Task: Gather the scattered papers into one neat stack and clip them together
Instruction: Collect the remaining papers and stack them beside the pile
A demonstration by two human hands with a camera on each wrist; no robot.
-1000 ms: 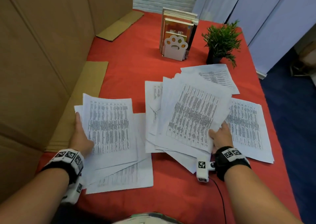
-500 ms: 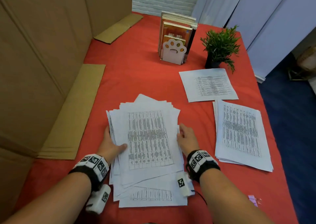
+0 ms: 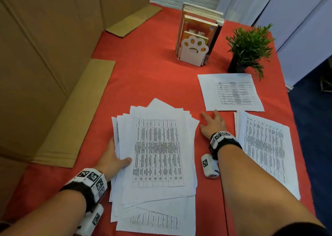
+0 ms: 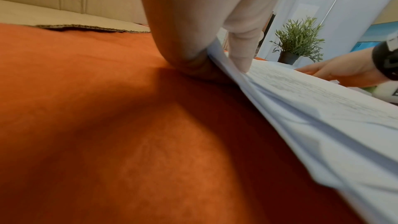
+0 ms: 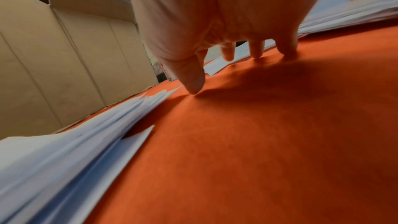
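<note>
A loose, fanned pile of printed papers (image 3: 156, 154) lies in the middle of the red cloth (image 3: 147, 77). My left hand (image 3: 117, 157) holds its left edge, thumb (image 4: 241, 48) on the top sheet and fingers underneath. The same pile (image 4: 312, 94) rises to the right in the left wrist view. My right hand (image 3: 212, 121) lies open on the cloth right of the pile, its fingertips (image 5: 257, 52) touching the cloth just short of a single sheet (image 3: 230, 91). A smaller stack (image 3: 265, 151) lies at the right, partly under my right forearm.
A paw-shaped bookend with books (image 3: 195, 50) and a potted plant (image 3: 248, 48) stand at the back. A cardboard wall (image 3: 45, 55) runs along the left, with a flat flap (image 3: 75, 117) on the cloth. The table's right edge (image 3: 303, 145) drops to dark floor.
Two separate heaps were brought together into one central pile. My right hand then left that pile and moved forward and right towards the single sheet. My left hand stays on the pile's left edge.
</note>
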